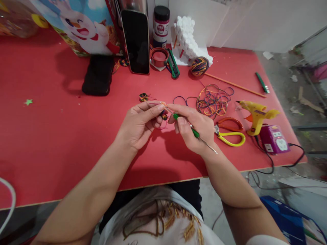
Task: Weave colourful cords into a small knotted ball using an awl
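Above the middle of the red table, my left hand point(141, 120) pinches a small piece of multicoloured crochet work point(164, 116) between thumb and fingers. My right hand point(195, 127) is closed around a crochet hook point(195, 132) with a green grip and metal ends. One hook end meets the work at my left fingertips; the other points back past my right wrist. Loose multicoloured yarn point(213, 100) lies tangled beyond my right hand, and a wound yarn ball point(199, 66) sits farther back. Just past my left hand lies a small crocheted piece point(143, 97). My fingers partly hide the stitches.
Scissors point(231, 132) with red and yellow handles lie beside my right hand. Right of them are a yellow glue gun point(260, 114) and a purple power block point(274, 139) with cables. A propped phone point(136, 41), a black case point(98, 75) and a green cutter point(173, 64) stand or lie behind.
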The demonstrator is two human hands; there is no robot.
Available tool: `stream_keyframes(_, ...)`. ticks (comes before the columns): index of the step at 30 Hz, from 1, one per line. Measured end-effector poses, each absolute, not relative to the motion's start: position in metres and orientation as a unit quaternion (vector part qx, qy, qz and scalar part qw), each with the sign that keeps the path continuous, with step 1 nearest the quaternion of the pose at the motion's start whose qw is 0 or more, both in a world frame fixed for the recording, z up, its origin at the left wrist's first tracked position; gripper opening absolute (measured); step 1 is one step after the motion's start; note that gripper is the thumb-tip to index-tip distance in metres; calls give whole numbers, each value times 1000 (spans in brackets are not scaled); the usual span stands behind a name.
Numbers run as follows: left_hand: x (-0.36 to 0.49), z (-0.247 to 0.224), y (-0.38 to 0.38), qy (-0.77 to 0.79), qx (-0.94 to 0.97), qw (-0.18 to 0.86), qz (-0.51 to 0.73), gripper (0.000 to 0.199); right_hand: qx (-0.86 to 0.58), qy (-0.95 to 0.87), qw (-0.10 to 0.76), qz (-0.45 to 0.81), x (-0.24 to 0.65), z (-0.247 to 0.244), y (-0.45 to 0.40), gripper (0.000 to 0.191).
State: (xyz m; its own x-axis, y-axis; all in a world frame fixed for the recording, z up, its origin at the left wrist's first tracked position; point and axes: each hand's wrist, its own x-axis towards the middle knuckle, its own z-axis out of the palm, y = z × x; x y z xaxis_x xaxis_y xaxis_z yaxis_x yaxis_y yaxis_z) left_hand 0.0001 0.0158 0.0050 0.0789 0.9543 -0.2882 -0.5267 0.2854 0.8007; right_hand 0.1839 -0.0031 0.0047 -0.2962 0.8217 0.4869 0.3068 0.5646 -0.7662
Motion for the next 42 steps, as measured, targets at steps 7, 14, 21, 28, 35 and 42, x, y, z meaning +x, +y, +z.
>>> stream_keyframes(7,-3,10,18,408,231,727,502,20,-305,-823,430,212,190,3,2,52)
stream_keyframes(14,-4,11,14,401,255,758,447,24,-414,-736,476,246,202,6,16,32)
stream_keyframes(21,6,7,4,419,326,769,356,29,-345,-683,420,488,197,6,20,25)
stream_keyframes(28,5,1,3,426,384,736,360,18,-337,-576,427,610,194,-2,18,21)
stream_keyframes(35,5,1,2,430,388,731,362,13,-348,-577,483,558,193,-3,19,15)
stream_keyframes(42,6,3,3,437,375,733,363,17,-368,-589,505,512,191,-8,18,14)
